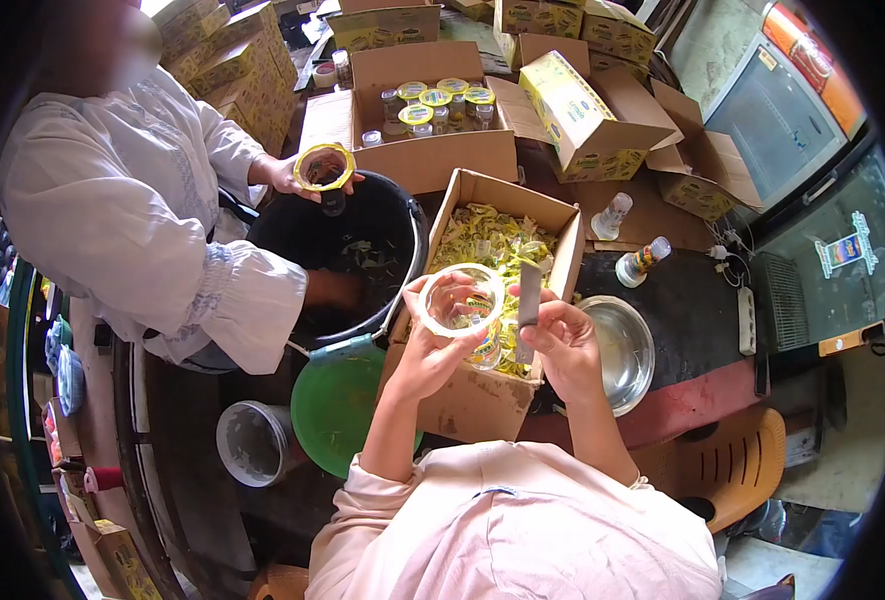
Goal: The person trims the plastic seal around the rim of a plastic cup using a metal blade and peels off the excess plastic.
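Above the open box (462, 405) of yellow scraps, the left hand (428, 350) grips a clear cup (470, 308) around its side near the rim, while the right hand (568, 348) pinches a flat blade (529, 292) over the box's right side. The cup looks light, stiff and smooth enough to slip, though whether it is breakable glass is hard to tell from here; its lower wall promises the surest hold.
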